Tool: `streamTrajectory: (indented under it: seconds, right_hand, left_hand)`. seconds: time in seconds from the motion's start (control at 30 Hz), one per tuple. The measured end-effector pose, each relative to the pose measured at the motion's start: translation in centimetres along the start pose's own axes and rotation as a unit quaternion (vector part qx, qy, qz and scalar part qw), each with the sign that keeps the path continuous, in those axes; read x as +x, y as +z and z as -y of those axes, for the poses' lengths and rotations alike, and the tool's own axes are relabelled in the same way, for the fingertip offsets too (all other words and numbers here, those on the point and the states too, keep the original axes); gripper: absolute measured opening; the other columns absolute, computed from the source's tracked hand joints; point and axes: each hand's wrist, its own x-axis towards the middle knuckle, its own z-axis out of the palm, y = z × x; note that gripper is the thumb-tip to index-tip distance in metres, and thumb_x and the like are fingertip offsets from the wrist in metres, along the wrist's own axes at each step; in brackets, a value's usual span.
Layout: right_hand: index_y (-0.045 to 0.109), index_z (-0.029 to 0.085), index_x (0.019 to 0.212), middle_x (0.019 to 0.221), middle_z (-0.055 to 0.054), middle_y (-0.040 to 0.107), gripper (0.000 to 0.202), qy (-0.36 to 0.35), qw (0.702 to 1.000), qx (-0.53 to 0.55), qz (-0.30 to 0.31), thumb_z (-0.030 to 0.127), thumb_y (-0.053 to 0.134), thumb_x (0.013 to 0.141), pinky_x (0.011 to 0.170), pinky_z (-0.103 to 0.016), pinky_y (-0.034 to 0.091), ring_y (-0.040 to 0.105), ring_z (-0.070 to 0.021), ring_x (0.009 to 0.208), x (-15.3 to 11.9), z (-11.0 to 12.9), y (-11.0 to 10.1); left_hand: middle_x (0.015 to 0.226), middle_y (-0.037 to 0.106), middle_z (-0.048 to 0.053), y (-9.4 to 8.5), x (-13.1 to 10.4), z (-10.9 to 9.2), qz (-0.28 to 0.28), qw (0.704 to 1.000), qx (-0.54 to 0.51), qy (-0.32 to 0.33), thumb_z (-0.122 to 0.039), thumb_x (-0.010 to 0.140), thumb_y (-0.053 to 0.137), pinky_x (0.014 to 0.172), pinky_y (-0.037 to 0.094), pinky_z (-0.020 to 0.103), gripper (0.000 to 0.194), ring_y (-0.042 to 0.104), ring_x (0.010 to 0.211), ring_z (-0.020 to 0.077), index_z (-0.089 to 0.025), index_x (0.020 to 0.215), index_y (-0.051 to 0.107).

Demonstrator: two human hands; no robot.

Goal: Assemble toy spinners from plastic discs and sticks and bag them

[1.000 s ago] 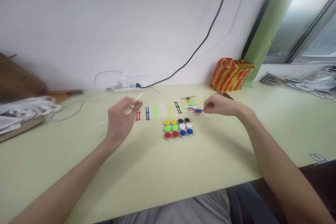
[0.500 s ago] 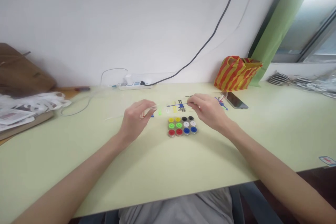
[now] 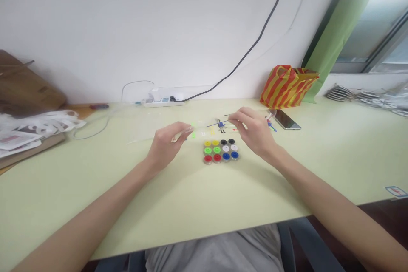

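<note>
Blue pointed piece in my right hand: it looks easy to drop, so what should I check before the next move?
1. Right hand has its fingers closed on the blue pointed piece: ok.
2. Left hand grips the clear plastic film: ok.
3. Hands held apart: ok, with a gap between them.
4. Round caps in order: ok, three rows of four.
5. Phone away from the right hand: ok, lying to its right.
6. Film opening facing the piece: cannot tell, too transparent and blurred.
</note>
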Motion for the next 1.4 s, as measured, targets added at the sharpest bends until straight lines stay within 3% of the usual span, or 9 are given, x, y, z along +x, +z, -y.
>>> streamTrajectory:
  seconds: [0.3,0.47,0.6,0.73,0.87,0.97,1.17,1.4]
  right_hand:
    - [0.067,0.023,0.092,0.087,-0.005,0.07,0.019,0.043,0.995,0.09,-0.006,0.021,0.05,0.103,0.068,-0.031,0.045,0.062,-0.0188,0.078,-0.7,2.2,1.2]
    - [0.067,0.021,0.089,0.076,0.0,0.07,0.012,0.167,0.96,0.225,0.01,0.023,0.059,0.098,0.062,-0.028,0.045,0.062,-0.0147,0.066,-0.6,2.7,1.2]
    - [0.065,0.02,0.089,0.073,0.0,0.067,0.013,0.228,0.94,0.254,0.0,0.029,0.06,0.097,0.057,-0.028,0.045,0.061,-0.0143,0.06,-0.4,2.6,1.1]
    - [0.065,0.021,0.09,0.071,0.001,0.065,0.011,0.199,0.956,0.214,-0.03,0.027,0.059,0.097,0.06,-0.028,0.043,0.058,-0.0134,0.061,-0.5,2.6,1.1]
    - [0.065,0.021,0.092,0.072,0.001,0.065,0.011,0.158,0.968,0.187,-0.052,0.024,0.057,0.099,0.059,-0.028,0.041,0.055,-0.0127,0.061,-0.7,2.9,1.1]
    - [0.066,0.021,0.092,0.08,-0.001,0.068,0.013,0.108,0.976,0.18,-0.062,0.023,0.056,0.1,0.06,-0.028,0.043,0.056,-0.0132,0.065,-0.7,3.1,0.9]
    - [0.071,0.022,0.092,0.082,-0.004,0.064,0.014,-0.03,0.982,0.177,-0.059,0.018,0.06,0.099,0.061,-0.029,0.046,0.059,-0.015,0.074,-0.7,3.3,0.9]
    - [0.076,0.025,0.095,0.081,-0.004,0.061,0.015,-0.118,0.979,0.159,-0.05,0.018,0.063,0.099,0.062,-0.03,0.047,0.056,-0.016,0.075,-1.0,3.5,1.1]
  left_hand:
    - [0.102,0.08,0.005,0.2,-0.1,-1.0,0.033,0.999,-0.04,0.007,-0.032,0.1,0.061,0.081,0.054,0.028,0.021,0.073,0.086,0.0171,-0.023,0.108,0.077]
    - [0.097,0.079,0.003,0.1,0.1,-1.5,0.046,0.997,-0.067,-0.015,-0.028,0.101,0.06,0.081,0.051,0.027,0.02,0.071,0.083,0.0155,-0.024,0.108,0.078]
    - [0.09,0.078,0.001,-0.4,0.3,-1.9,0.067,0.986,-0.123,-0.085,-0.032,0.101,0.06,0.079,0.053,0.028,0.022,0.07,0.077,0.0153,-0.026,0.111,0.078]
    - [0.078,0.075,0.002,-1.0,0.6,-2.2,0.113,0.955,-0.211,-0.174,-0.038,0.1,0.061,0.07,0.053,0.029,0.027,0.066,0.063,0.014,-0.022,0.115,0.077]
    - [0.075,0.075,0.005,-1.3,1.0,-2.3,0.146,0.924,-0.275,-0.221,-0.044,0.101,0.06,0.069,0.056,0.03,0.034,0.069,0.062,0.0163,-0.018,0.114,0.076]
    - [0.08,0.078,0.008,-1.4,1.2,-2.3,0.159,0.908,-0.306,-0.238,-0.046,0.1,0.06,0.07,0.058,0.032,0.036,0.073,0.067,0.0192,-0.015,0.11,0.076]
    - [0.098,0.079,0.013,-1.6,1.2,-1.6,0.226,0.849,-0.389,-0.276,-0.049,0.099,0.061,0.059,0.059,0.032,0.041,0.073,0.068,0.0202,-0.016,0.122,0.073]
    - [0.084,0.078,0.008,-1.4,1.3,-1.9,0.323,0.804,-0.416,-0.275,-0.042,0.096,0.068,0.063,0.059,0.027,0.036,0.07,0.064,0.0151,-0.018,0.123,0.076]
